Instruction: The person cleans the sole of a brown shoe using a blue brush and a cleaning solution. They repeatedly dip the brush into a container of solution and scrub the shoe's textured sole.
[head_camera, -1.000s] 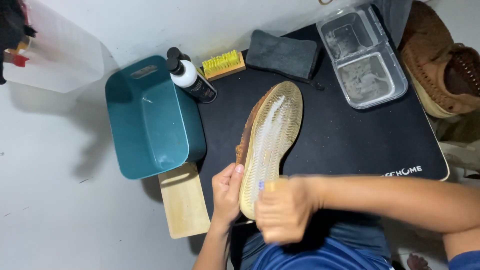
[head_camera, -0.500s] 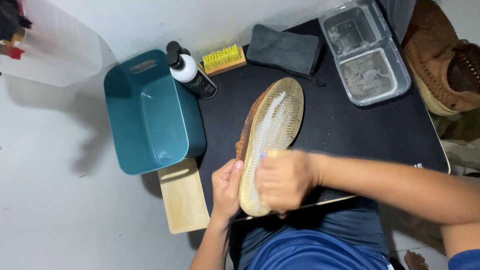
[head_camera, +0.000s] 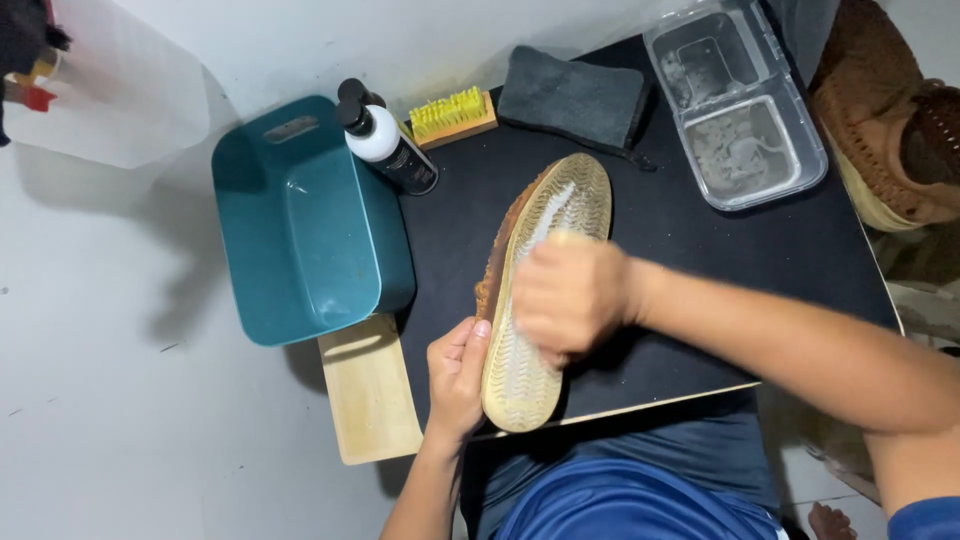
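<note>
Risk first, head view (only view): brown knit shoe w/ pale rubber sole (head_camera: 545, 290) lies sole-up, toe end pointing away, on black table (head_camera: 700, 240), heel end overhanging the near edge. Only left hand (head_camera: 457, 375) steadies it, fingers wrapped round the heel-side rim. If grip slackens under hard sideways scrubbing, shoe could twist or slide off the edge into the lap. Sole looks wet/foamy, so prob slippery.

Right hand (head_camera: 570, 297) is curled into a closed fist on mid-sole, pressed down; it's blurred, whatever it clamps is hidden, can't tell what. Overreach toward the toe could knock the white-and-black pump bottle (head_camera: 385, 145) lying just beside the teal plastic tub (head_camera: 305, 225).

Position: shoe directly under right hand, touching; left hand touching at heel rim. Yellow-bristle wooden brush (head_camera: 452, 115) and grey folded cloth (head_camera: 570, 100) sit at far table edge, well apart from both hands. Clear two-compartment plastic tray (head_camera: 735, 100) far right.
</note>
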